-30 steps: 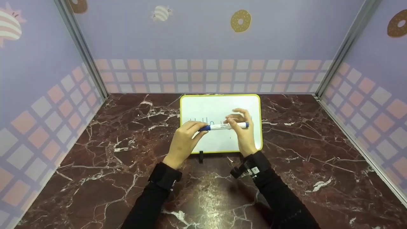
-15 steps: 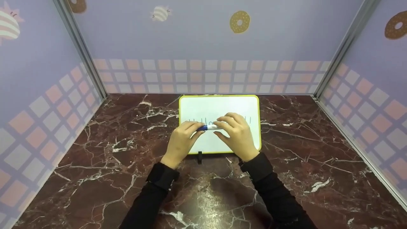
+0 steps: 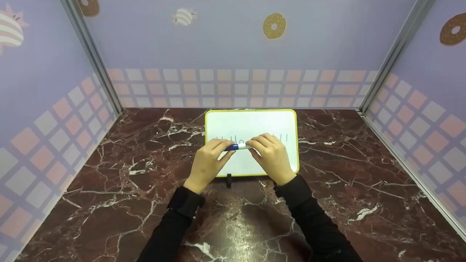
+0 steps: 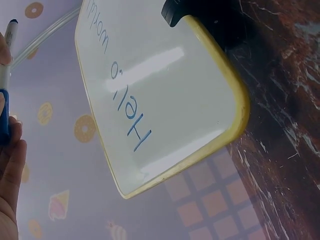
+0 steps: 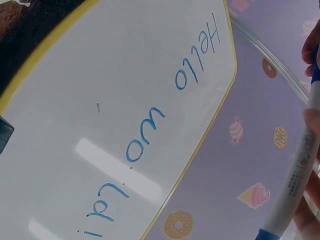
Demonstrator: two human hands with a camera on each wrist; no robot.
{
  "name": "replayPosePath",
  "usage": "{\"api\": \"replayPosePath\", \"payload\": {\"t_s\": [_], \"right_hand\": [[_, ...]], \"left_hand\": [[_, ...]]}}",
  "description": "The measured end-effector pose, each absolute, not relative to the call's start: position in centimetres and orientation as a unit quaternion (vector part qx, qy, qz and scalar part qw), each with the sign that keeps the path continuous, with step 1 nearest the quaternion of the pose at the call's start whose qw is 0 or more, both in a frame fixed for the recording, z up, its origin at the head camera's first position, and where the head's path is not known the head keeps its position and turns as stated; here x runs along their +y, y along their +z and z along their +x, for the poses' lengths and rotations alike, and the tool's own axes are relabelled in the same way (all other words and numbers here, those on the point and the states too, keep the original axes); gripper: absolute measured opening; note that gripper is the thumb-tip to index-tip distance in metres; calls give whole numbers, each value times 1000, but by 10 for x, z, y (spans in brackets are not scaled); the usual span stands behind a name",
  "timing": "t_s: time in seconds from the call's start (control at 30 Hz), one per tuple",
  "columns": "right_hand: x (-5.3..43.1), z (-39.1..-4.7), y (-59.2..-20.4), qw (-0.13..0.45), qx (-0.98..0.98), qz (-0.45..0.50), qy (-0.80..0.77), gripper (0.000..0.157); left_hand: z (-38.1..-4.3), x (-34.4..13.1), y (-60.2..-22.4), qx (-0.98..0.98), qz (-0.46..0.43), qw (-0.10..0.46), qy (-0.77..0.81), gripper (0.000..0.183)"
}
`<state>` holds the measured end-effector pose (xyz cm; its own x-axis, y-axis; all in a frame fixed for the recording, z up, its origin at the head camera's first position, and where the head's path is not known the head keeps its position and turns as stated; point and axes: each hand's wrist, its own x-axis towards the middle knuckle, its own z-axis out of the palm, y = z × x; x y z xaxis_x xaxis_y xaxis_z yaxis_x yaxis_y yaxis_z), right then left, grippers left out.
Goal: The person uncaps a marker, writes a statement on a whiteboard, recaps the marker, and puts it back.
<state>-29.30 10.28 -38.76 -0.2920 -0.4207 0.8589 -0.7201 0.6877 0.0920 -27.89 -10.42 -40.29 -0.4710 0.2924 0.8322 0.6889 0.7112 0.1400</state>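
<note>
A whiteboard marker (image 3: 243, 146) with a white barrel and a blue cap is held level between both hands, in front of the whiteboard. My left hand (image 3: 204, 164) pinches the blue cap between fingers and thumb. The right hand (image 3: 273, 158) grips the white barrel close to the cap and hides the barrel's far end in the head view. In the right wrist view the barrel (image 5: 295, 172) shows its printed side and a blue tail end. Behind the hands leans the yellow-framed whiteboard (image 3: 251, 122), with "Hello world!" written across it in blue.
The whiteboard rests on a black stand, one foot (image 3: 228, 181) of which juts toward me. Under everything lies a dark red marbled tabletop (image 3: 138, 203). Lilac panels (image 3: 225, 43) with printed sweets and checks enclose the back and both sides.
My right hand has shifted left along the marker, from near its tail end to the barrel beside the cap, and turned palm-down over it. The left hand has kept its pinch on the cap.
</note>
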Motion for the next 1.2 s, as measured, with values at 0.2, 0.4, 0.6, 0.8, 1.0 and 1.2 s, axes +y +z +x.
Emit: {"api": "replayPosePath", "payload": {"t_s": [0.2, 0.4, 0.6, 0.8, 1.0, 1.2], "right_hand": [[114, -295, -382, 468, -793, 340, 190, 17], [143, -302, -371, 475, -806, 244, 254, 20], [184, -315, -368, 455, -822, 128, 318, 19], [227, -332, -384, 395, -858, 19, 326, 20], [254, -345, -410, 287, -908, -49, 302, 20], [264, -349, -428, 174, -947, -58, 264, 26]], "left_hand": [[-284, -111, -402, -841, -264, 427, -204, 56], [-292, -126, -402, -859, -201, 428, -197, 62], [-301, -146, -406, -895, -124, 383, -191, 67], [-308, -171, -417, -927, -54, 322, -188, 71], [-310, -188, -429, -939, -25, 282, -193, 70], [-311, -192, -432, -948, -8, 251, -198, 71]]}}
